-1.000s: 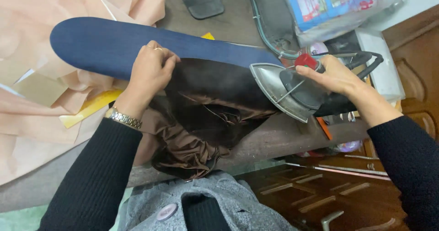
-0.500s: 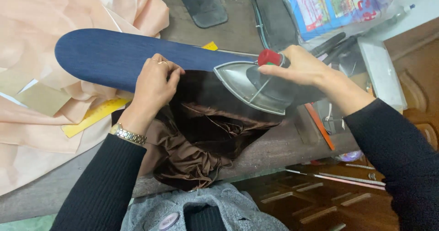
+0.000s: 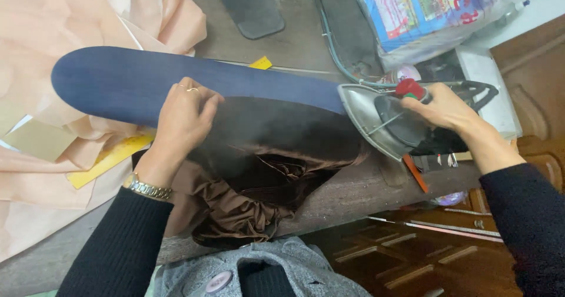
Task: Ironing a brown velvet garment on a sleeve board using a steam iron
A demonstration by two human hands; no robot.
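My left hand (image 3: 185, 117) presses flat on dark brown satin fabric (image 3: 276, 150) draped over a long navy blue padded sleeve board (image 3: 118, 79). It wears a ring and a metal wristwatch (image 3: 147, 186). My right hand (image 3: 450, 109) grips the handle of a grey steam iron (image 3: 376, 117) with a red knob (image 3: 410, 87). The iron's soleplate rests at the right end of the board, at the edge of the fabric. The rest of the brown fabric hangs bunched over the table's front edge.
Peach fabric (image 3: 70, 14) is piled at the left with a yellow ruler (image 3: 109, 159) under it. A grey iron rest mat (image 3: 250, 6), a hose and a plastic bag of printed packs (image 3: 424, 12) lie at the back. A wooden cabinet (image 3: 529, 85) stands right.
The iron slid left over the brown fabric half a second ago and has now drawn back to the right end of the board. My left hand stays pressed on the fabric.
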